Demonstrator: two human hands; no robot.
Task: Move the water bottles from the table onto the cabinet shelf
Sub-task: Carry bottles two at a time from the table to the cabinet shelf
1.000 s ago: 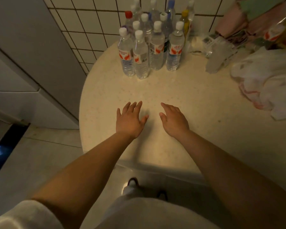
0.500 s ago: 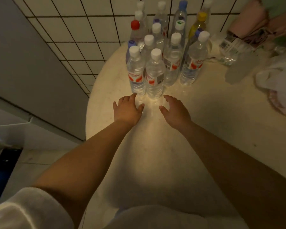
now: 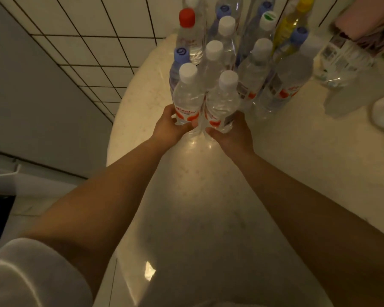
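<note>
Fingers: left hand, right hand each grip clear ribbed plastic bottle | round speckled table

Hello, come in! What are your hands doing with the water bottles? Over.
Left hand grips front-left bottle. Right hand grips front-right bottle. Both on the table. Other bottles packed close behind.

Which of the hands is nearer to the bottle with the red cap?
Left. The left hand grips a front bottle below the red-capped bottle; the right hand is further right.
</note>
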